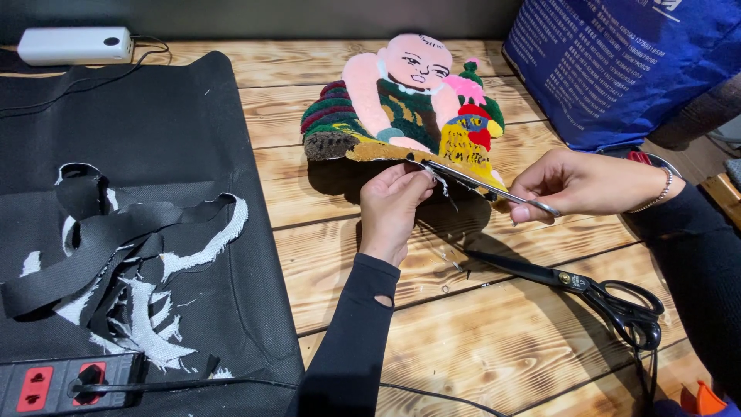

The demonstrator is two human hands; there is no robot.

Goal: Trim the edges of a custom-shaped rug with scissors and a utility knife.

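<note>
A tufted rug piece, shaped like a seated bald figure with green, pink, red and yellow parts, is lifted at its lower edge above the wooden table. My left hand pinches that lower edge from below. My right hand holds small silver scissors, with their blades against the rug's lower edge beside my left fingers. Large black scissors lie on the table below my right hand.
A black cloth with black and white fabric scraps covers the left. A black power strip with a cable lies at the bottom left. A white box sits at the back left, a blue bag at the back right.
</note>
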